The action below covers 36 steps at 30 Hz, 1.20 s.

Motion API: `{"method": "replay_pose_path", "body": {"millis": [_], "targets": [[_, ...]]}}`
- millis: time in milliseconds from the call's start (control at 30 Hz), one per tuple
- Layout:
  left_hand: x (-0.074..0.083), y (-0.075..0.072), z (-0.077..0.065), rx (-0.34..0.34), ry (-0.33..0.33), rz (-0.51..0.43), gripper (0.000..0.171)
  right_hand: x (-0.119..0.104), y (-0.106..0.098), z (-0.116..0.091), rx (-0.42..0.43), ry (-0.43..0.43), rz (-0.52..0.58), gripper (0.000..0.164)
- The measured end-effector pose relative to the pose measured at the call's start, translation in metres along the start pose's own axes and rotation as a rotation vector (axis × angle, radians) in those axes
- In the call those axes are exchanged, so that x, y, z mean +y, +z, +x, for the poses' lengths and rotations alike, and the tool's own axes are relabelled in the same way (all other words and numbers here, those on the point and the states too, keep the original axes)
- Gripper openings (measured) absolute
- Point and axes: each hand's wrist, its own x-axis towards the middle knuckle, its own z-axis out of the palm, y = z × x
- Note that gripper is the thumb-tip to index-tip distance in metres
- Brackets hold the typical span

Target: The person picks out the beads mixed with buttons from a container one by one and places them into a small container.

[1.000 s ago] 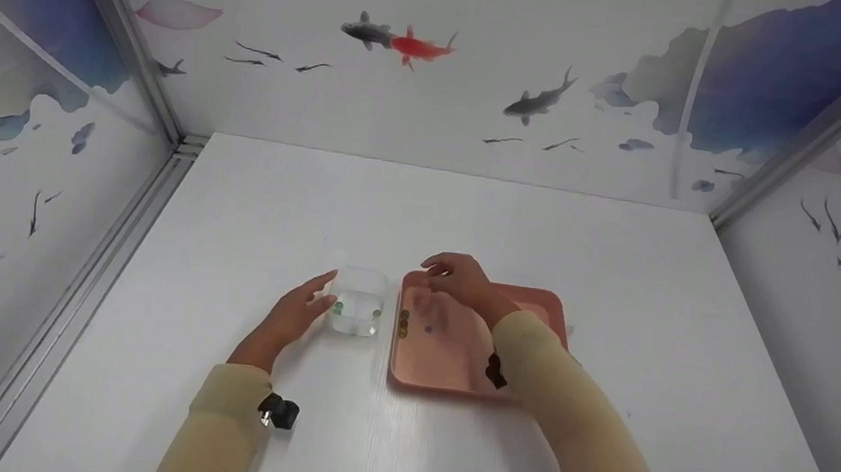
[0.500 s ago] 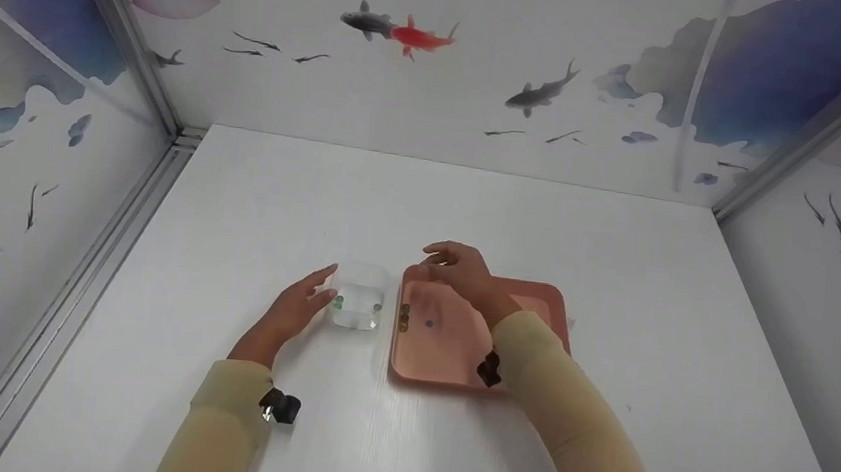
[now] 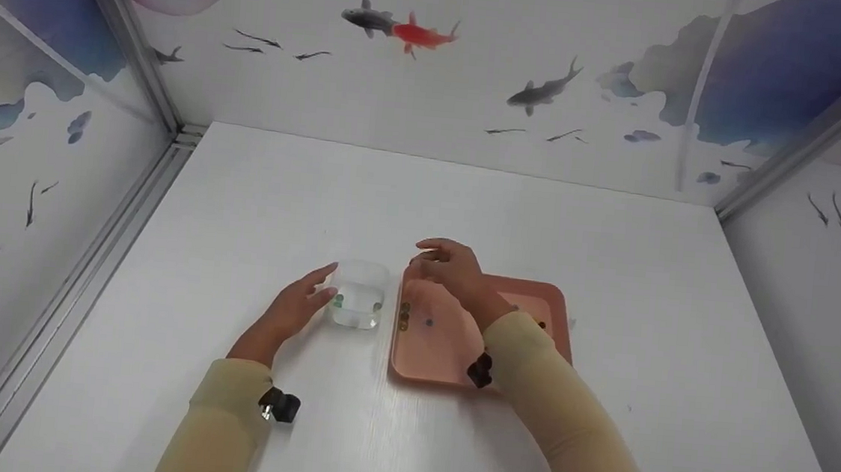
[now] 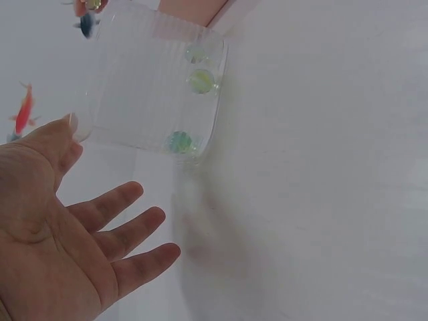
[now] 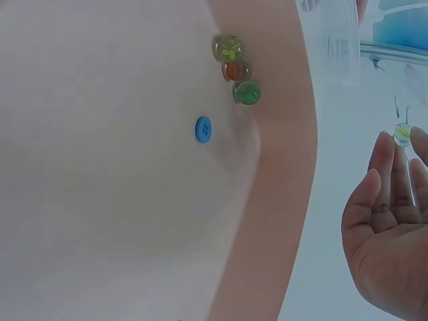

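where the walls (image 3: 438,102) rise round me, printed with fish, petals and blue-grey blots, a white bench (image 3: 303,197) spreads out below my two tan sleeves (image 3: 226,416). on it lies a salmon-pink tray (image 3: 440,369), its right part half covered by my right forearm. my left hand (image 3: 288,314) is loose, fingers spread and grasping nothing, with only a tip or two touching the near side of a clear container (image 3: 360,276). my right hand (image 3: 459,269) is by the tray's far left corner, pinching a clear marble with a yellow streak (image 5: 402,134) between its fingertips. the container stands upright just left of the tray, not touching it, and low inside it i see three marbles, two close together (image 4: 202,81) and a green one (image 4: 179,141) apart. three more sit in a touching row along the tray's left wall: a yellow-swirled marble (image 5: 229,48), a reddish marble (image 5: 237,70) and a green marble (image 5: 247,93). a blue button (image 5: 203,130) lies flat near that row, on the tray's floor.
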Motion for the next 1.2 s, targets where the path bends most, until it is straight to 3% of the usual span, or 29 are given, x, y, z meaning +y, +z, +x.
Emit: {"method": "replay_pose_path", "body": {"millis": [233,467,1200], "targets": [[-0.001,-0.001,-0.001,-0.005,0.0,-0.001,0.054,-0.002,0.006,0.0,0.0,0.029,0.044,0.04],[0.003,0.001,0.001,-0.012,-0.02,-0.012,0.054,-0.003,0.008,0.0,0.015,-0.009,0.069,0.038],[-0.002,0.002,0.001,-0.015,-0.029,-0.032,0.054,-0.013,0.028,0.001,0.003,0.002,0.035,0.036]]}}
